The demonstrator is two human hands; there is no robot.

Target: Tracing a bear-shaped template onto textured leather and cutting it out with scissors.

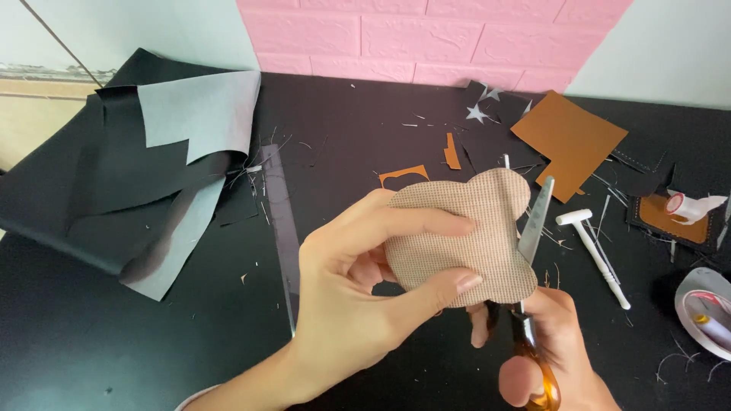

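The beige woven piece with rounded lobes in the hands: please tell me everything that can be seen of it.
The beige woven piece with rounded lobes looks like a flat fabric backing with a fine grid texture and a curved outline. The left hand pinches it above the black table, fingers on top and thumb at its lower edge. The blade of the orange-handled scissors, held by the right hand, meets its right edge.
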